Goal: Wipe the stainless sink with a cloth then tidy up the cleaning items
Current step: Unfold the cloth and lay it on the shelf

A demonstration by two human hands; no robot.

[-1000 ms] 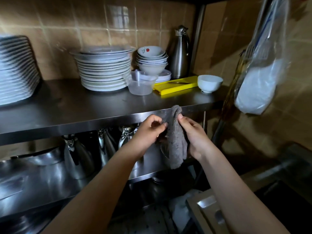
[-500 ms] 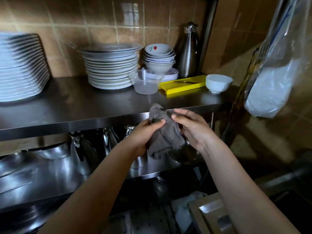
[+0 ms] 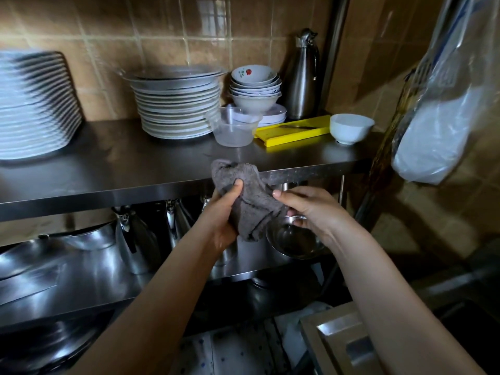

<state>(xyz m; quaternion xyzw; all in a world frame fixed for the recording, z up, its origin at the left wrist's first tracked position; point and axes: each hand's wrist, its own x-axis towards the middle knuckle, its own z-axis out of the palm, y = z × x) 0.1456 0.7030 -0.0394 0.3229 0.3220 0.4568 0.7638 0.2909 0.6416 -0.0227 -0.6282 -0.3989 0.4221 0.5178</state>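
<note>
Just beyond the cloth (image 3: 251, 201), plates (image 3: 176, 104) and bowls (image 3: 254, 87) crowd the shelf (image 3: 135, 163).

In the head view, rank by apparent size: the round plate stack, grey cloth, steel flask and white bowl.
1. round plate stack: largest.
2. grey cloth and steel flask: about alike in area; the cloth is bunched and nearer the camera, so I leave them unranked.
3. white bowl: smallest.

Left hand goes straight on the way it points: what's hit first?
Likely the front edge of the upper shelf, with the grey cloth gripped in the left hand touching first; depth is unclear.
</note>
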